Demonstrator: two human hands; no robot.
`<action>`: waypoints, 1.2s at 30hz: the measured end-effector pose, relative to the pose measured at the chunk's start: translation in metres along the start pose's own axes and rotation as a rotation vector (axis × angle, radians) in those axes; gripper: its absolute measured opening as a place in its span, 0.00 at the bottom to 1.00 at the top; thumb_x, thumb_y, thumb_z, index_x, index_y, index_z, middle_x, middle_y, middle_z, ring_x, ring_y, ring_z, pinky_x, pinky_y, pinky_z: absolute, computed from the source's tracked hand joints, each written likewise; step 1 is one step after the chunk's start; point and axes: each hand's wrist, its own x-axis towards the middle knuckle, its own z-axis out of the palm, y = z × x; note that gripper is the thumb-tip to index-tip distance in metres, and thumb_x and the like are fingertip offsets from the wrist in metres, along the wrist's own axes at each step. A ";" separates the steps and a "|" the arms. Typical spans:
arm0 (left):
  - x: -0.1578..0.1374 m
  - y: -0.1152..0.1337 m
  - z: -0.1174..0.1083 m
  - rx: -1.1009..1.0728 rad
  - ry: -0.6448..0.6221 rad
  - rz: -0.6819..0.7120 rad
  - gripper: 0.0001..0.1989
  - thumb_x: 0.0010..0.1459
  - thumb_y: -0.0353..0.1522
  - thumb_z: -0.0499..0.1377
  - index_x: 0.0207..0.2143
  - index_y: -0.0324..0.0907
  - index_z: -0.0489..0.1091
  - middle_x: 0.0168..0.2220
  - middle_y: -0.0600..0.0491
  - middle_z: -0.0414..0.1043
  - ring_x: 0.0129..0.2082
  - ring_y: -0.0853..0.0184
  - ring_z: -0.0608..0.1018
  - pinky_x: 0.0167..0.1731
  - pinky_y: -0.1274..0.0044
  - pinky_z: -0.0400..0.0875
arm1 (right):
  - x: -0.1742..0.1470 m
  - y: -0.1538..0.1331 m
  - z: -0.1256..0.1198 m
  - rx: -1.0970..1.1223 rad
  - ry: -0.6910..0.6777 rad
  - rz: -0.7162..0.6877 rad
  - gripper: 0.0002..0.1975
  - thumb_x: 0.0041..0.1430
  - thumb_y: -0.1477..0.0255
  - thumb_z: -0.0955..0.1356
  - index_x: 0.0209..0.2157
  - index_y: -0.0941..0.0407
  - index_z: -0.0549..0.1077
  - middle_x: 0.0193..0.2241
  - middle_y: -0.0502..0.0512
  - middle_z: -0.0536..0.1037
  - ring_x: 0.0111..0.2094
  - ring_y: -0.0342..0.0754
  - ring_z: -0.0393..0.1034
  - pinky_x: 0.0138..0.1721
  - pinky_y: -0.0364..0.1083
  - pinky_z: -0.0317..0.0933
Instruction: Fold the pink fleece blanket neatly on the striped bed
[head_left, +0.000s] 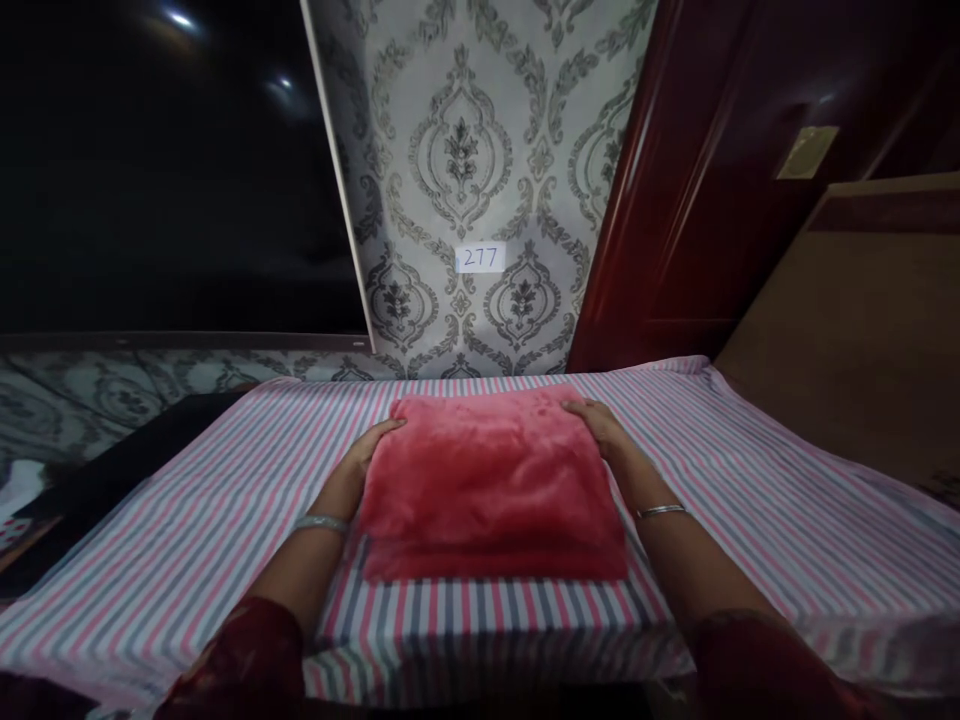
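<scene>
A folded red plush blanket (495, 480) lies flat on a table covered with a striped cloth (217, 490). My left hand (369, 445) grips its far left side, thumb on top and the other fingers largely hidden beside or beneath the edge. At the far right corner, my right hand (600, 425) holds the blanket in a similar way, with the thumb over the top. Along the near side, the blanket's edge shows a layered fold.
Behind the table stands a patterned wall with a paper label (481, 257) reading 277. A large dark screen (172, 180) is at the left. On the right are a dark red door panel (675, 200) and a big cardboard box (855, 330) beside the table.
</scene>
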 end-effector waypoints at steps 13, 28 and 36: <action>0.029 0.006 -0.008 0.236 0.257 0.165 0.17 0.46 0.40 0.70 0.29 0.41 0.66 0.19 0.60 0.66 0.14 0.74 0.65 0.15 0.82 0.58 | -0.015 0.019 -0.005 0.173 -0.215 0.260 0.18 0.65 0.62 0.66 0.47 0.60 0.76 0.33 0.61 0.83 0.32 0.52 0.79 0.39 0.48 0.73; 0.032 0.009 0.005 0.257 0.181 0.235 0.11 0.42 0.31 0.68 0.28 0.41 0.68 0.19 0.58 0.70 0.17 0.71 0.71 0.20 0.80 0.66 | -0.011 0.039 -0.001 0.306 -0.004 0.087 0.14 0.56 0.66 0.70 0.40 0.61 0.77 0.25 0.55 0.82 0.31 0.52 0.78 0.40 0.48 0.73; 0.040 0.005 0.003 0.226 0.222 0.196 0.17 0.43 0.31 0.70 0.36 0.40 0.70 0.26 0.54 0.75 0.23 0.66 0.77 0.24 0.76 0.72 | -0.008 0.025 -0.002 0.188 -0.097 0.047 0.12 0.51 0.64 0.73 0.34 0.58 0.76 0.29 0.56 0.82 0.27 0.48 0.75 0.29 0.44 0.69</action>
